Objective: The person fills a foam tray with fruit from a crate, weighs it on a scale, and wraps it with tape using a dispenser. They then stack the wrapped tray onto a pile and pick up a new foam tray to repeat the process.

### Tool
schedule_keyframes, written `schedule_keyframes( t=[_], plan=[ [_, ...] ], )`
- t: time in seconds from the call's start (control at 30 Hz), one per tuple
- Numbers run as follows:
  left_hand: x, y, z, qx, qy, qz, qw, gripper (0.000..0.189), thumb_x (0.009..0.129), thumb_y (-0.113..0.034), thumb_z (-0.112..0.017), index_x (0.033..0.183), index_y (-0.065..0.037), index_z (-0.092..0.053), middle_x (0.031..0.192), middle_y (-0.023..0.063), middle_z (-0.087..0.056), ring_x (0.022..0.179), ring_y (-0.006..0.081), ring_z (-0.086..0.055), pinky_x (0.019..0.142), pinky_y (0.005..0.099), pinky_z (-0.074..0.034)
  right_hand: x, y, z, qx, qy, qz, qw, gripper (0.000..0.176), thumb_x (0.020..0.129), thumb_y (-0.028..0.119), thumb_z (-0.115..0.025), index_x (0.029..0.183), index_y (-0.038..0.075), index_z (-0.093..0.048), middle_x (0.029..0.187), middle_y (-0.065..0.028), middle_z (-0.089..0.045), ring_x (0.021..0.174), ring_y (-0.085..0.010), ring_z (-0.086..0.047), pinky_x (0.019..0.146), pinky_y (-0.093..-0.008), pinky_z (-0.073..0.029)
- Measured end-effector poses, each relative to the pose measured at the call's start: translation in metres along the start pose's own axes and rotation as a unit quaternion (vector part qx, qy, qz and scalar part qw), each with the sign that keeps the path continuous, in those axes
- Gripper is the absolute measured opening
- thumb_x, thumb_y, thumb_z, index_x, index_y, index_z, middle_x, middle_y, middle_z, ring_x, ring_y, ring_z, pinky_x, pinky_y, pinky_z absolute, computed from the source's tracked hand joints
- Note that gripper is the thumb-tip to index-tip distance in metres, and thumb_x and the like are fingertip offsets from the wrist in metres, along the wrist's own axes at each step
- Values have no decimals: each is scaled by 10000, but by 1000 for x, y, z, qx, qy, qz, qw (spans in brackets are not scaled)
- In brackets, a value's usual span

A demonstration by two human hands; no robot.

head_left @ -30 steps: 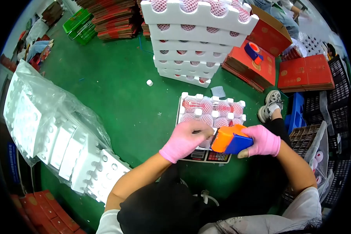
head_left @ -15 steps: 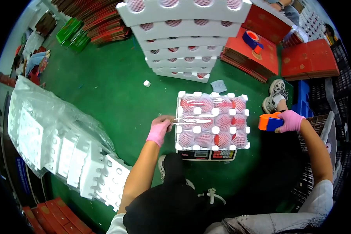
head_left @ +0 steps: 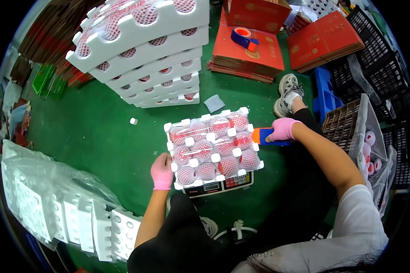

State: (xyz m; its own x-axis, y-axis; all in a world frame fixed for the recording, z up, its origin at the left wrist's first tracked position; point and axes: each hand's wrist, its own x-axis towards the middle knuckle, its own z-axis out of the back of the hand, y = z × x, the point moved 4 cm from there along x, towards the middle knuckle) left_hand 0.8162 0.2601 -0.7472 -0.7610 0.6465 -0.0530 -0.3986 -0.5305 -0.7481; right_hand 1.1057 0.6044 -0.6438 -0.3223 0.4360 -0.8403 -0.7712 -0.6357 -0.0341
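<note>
Presses the left hand point(head_left: 161, 171), fingers flat and together, against the left wall of the foam tray of netted fruit point(head_left: 212, 148) atop the scale point(head_left: 218, 185) on the green floor point(head_left: 100, 132). Clamps the right hand's point(head_left: 283, 128) fingers on the orange-and-blue tape dispenser point(head_left: 262, 135), touching the tray's right edge. Faces, farther off, a stack of filled foam trays point(head_left: 146, 59) and red cartons point(head_left: 248, 54).

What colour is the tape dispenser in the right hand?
The tape dispenser is orange and blue, gripped by the right hand; the head view shows it.

Bright even overhead light, strong fisheye distortion, black corners.
</note>
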Motion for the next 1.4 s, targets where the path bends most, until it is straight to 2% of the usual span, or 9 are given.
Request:
schedule_keyframes(
  t=[0.27,0.43,0.53,0.6,0.77,0.87,0.93,1.1,1.4],
  plan=[
    [6,16,-11,-42,42,36,998,233,1014,-226,-517,968,-23,-623,888,230,-630,811,384,-610,787,429,-493,41,46,-70,-148,-50,-91,984,363,850,353,-660,1095,114,-780,1060,-81,-766,948,-233,-733,825,-404,-558],
    [6,51,3,126,-45,19,991,656,942,-254,-683,1447,54,-398,1329,281,-543,1149,408,-593,995,435,-477,36,-19,-104,220,-230,-161,934,550,913,559,-581,1079,63,-751,1173,-188,-717,1088,-322,-695,894,-446,-542],
    [21,67,15,-154,-204,49,965,687,946,-222,-661,1509,32,-360,1478,275,-454,1354,408,-467,1119,448,-402,42,-26,-93,412,-362,-152,822,552,880,536,-663,1093,28,-700,1100,-237,-712,1022,-413,-686,882,-475,-544],
    [24,49,-1,101,-130,-107,981,682,941,-192,-641,1521,20,-351,1538,280,-387,1405,425,-405,1171,472,-343,53,-4,-100,468,-419,-76,774,533,866,491,-704,1115,22,-662,1085,-245,-705,1023,-423,-677,891,-477,-539],
    [12,37,-8,186,-44,-96,977,628,948,-220,-616,1489,16,-401,1518,289,-404,1388,457,-409,1174,496,-329,51,9,-136,416,-363,-103,827,527,841,439,-735,1150,33,-604,1153,-237,-682,1077,-404,-660,948,-466,-515],
    [12,66,16,57,-168,-21,984,587,995,-237,-579,1492,23,-406,1511,297,-399,1387,449,-411,1170,476,-339,53,-10,-135,590,-493,-17,640,374,845,253,-797,1083,18,-629,923,-100,-730,802,-234,-700,759,-354,-552],
    [16,32,41,-34,-178,3,983,544,1019,-237,-554,1477,30,-435,1494,283,-443,1375,404,-454,1161,445,-361,6,11,-96,646,-438,100,617,342,843,146,-803,1110,14,-634,923,-41,-716,794,-129,-662,738,-289,-539],
    [10,-134,97,-370,99,-28,923,557,996,-209,-575,1476,46,-450,1438,195,-550,1313,255,-540,1102,376,-432,-123,99,-43,532,-293,290,739,561,752,73,-859,1267,21,-642,1054,-19,-720,927,-95,-650,859,-286,-539],
    [-24,-200,88,-351,392,-38,850,430,930,-188,-665,1304,23,-644,1148,96,-682,1050,171,-623,955,312,-496,-156,133,-23,283,-225,443,821,598,670,269,-935,1161,45,-677,976,-133,-704,876,-313,-691,851,-378,-549]
  ],
)
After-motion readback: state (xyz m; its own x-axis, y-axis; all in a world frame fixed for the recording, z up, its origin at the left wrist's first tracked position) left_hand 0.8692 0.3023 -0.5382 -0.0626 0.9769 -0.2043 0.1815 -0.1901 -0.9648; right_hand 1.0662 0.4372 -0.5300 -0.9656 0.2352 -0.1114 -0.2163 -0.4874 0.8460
